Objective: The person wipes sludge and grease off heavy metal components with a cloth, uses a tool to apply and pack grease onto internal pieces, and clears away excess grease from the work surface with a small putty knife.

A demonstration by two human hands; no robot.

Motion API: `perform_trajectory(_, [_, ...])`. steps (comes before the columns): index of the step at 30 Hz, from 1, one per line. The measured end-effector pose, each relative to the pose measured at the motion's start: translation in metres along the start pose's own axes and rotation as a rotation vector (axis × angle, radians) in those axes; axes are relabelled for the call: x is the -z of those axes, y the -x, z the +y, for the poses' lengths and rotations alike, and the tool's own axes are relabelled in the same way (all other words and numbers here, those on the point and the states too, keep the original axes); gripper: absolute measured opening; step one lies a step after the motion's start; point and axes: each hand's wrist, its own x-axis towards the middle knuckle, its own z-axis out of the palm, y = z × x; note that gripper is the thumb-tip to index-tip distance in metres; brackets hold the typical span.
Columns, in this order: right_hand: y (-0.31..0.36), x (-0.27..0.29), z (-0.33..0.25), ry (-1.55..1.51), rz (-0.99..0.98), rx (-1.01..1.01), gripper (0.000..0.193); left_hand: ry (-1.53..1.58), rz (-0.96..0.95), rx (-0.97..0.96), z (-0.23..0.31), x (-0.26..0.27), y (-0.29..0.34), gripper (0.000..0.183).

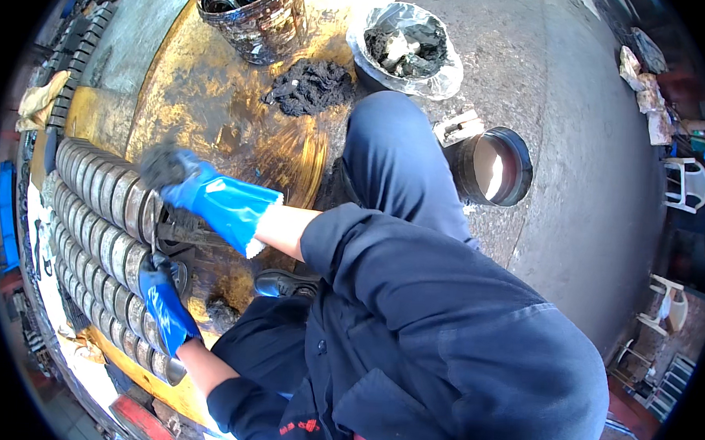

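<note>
Both of my hands wear blue rubber gloves with blackened fingers. My right hand (190, 183) is closed round a dark, greasy wad (160, 164), its edges smeared by motion. The wad is at the near end of the top row of metal rings (121, 198). Below it, my left hand (163, 294) has its fingers closed at the lower edge of a thin metal ring (155, 225), seen nearly edge-on. Several rows of similar rings lie side by side at the left. Part of the ring is hidden behind the right glove and the wad.
A heap of black, greasy material (311, 87) lies on the oil-stained board (216, 108). Behind it stand a grimy bucket (259, 23) of dark rings and a plastic-lined bin (359, 43) with blackened waste. An open metal can (465, 170) lies beside my knee. White chairs (684, 186) stand far right.
</note>
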Motion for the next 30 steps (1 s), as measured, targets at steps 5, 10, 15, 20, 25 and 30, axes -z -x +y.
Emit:
perform_trajectory(5, [0.026,-0.028,-0.028,0.538,-0.088,0.256,0.053,0.372,0.022,-0.281,0.025,-0.012,0.014,0.032])
perform_trajectory(10, [0.009,-0.014,-0.028,0.562,-0.537,0.224,0.05,-0.277,0.123,-0.328,0.021,-0.036,0.014,0.029])
perform_trajectory(15, [-0.009,0.018,-0.047,0.901,-0.573,0.738,0.071,0.017,0.205,-0.411,0.07,-0.015,0.0,0.026])
perform_trajectory(20, [-0.004,0.014,-0.05,1.202,-0.541,0.626,0.059,0.127,0.015,-0.236,0.081,-0.028,0.014,0.025])
perform_trajectory(25, [-0.035,0.03,-0.046,1.184,-0.851,0.452,0.041,0.151,0.009,-0.358,0.105,-0.018,0.029,0.03])
perform_trajectory(30, [-0.043,0.059,-0.042,1.086,-0.881,0.341,0.045,0.186,-0.026,-0.37,0.104,0.008,0.047,0.02])
